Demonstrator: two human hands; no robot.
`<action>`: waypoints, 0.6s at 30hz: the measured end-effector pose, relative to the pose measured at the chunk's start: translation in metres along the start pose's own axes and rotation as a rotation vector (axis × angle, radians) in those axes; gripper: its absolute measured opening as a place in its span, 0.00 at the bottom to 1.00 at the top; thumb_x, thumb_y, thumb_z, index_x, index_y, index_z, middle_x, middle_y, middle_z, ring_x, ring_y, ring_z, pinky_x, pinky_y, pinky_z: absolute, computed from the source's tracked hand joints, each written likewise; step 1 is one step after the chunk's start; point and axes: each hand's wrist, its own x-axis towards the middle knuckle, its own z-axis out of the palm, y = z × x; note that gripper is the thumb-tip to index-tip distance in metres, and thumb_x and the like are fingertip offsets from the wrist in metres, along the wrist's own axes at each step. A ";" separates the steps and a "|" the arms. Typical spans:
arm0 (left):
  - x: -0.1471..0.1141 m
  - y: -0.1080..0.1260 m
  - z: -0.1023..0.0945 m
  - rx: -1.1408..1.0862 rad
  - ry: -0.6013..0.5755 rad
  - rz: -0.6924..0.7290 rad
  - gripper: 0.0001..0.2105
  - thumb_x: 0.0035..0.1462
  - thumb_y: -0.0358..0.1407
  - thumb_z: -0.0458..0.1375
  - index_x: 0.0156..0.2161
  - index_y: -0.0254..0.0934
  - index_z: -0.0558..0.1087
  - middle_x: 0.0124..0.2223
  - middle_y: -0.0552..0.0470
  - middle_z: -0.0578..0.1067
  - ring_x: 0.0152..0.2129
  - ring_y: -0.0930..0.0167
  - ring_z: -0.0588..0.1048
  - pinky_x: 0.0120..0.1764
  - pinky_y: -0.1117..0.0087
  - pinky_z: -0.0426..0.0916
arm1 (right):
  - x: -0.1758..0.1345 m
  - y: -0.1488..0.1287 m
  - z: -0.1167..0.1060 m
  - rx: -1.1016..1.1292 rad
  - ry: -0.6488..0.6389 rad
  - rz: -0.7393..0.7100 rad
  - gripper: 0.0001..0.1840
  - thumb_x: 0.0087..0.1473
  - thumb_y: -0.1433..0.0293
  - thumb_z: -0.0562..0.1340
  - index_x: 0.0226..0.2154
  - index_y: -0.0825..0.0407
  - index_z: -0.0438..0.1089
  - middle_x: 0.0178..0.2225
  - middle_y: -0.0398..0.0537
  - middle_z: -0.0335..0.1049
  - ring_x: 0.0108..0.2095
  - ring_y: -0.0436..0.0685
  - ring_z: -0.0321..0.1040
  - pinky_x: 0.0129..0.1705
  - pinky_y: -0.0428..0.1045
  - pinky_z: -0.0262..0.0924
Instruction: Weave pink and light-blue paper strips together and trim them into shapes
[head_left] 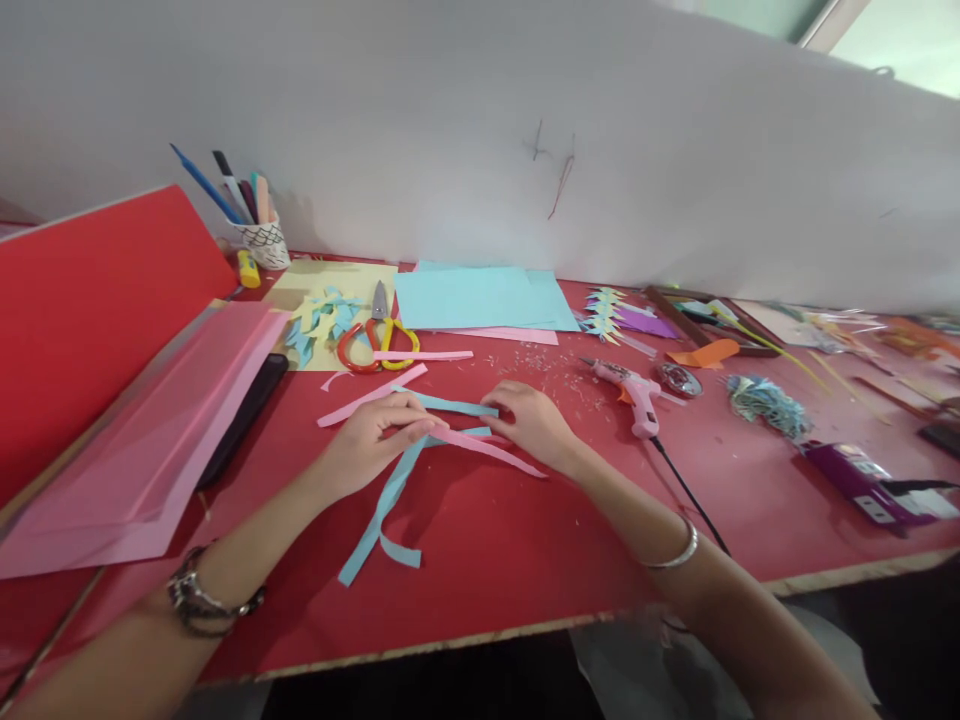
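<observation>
My left hand (379, 440) is closed in a pinch on a pink paper strip (495, 455), which slants away to the right below my other hand. The fingers of my right hand (534, 424) are closed at the right end of a light blue paper strip (446, 404). That strip's left end reaches the knuckles of my left hand. Below my left fingers, more blue strips (391, 490) lie on the table, one of them curling at its lower end. Another pink strip (375, 394) rests just behind my left hand.
Scissors (379, 330) lie on yellow paper (292, 285) beside folded paper chains. Blue sheets (465, 298) lie at the back. To the right are a pink glue gun (634, 392) with its cord, a tape dispenser (679, 380) and a purple device (862, 482). Pink sheets (150, 470) lie left.
</observation>
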 end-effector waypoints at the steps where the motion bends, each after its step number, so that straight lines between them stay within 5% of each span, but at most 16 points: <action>1: 0.000 0.000 0.000 -0.022 -0.016 -0.021 0.14 0.53 0.42 0.50 0.31 0.37 0.75 0.29 0.52 0.71 0.27 0.72 0.70 0.33 0.73 0.64 | -0.001 0.002 0.000 0.055 0.047 0.018 0.03 0.47 0.73 0.59 0.27 0.55 0.68 0.28 0.45 0.66 0.28 0.49 0.61 0.32 0.46 0.54; 7: 0.001 0.001 0.000 -0.166 -0.007 -0.217 0.11 0.50 0.42 0.54 0.33 0.39 0.75 0.35 0.52 0.76 0.33 0.71 0.71 0.37 0.73 0.65 | -0.005 0.017 -0.009 0.467 0.355 0.100 0.10 0.45 0.67 0.58 0.18 0.53 0.63 0.27 0.44 0.63 0.28 0.48 0.61 0.31 0.45 0.56; 13: -0.003 -0.007 0.000 -0.309 0.064 -0.367 0.11 0.49 0.42 0.55 0.34 0.39 0.74 0.31 0.55 0.74 0.22 0.77 0.67 0.25 0.78 0.62 | -0.011 0.018 -0.026 0.846 0.473 0.151 0.12 0.44 0.63 0.61 0.17 0.52 0.65 0.24 0.42 0.64 0.26 0.46 0.59 0.29 0.44 0.55; 18: -0.003 -0.006 -0.001 -0.395 0.099 -0.341 0.08 0.47 0.38 0.57 0.33 0.41 0.74 0.31 0.54 0.74 0.25 0.76 0.68 0.25 0.79 0.62 | -0.016 0.009 -0.032 1.209 0.525 0.211 0.14 0.39 0.57 0.64 0.18 0.50 0.66 0.21 0.39 0.63 0.20 0.43 0.56 0.22 0.42 0.56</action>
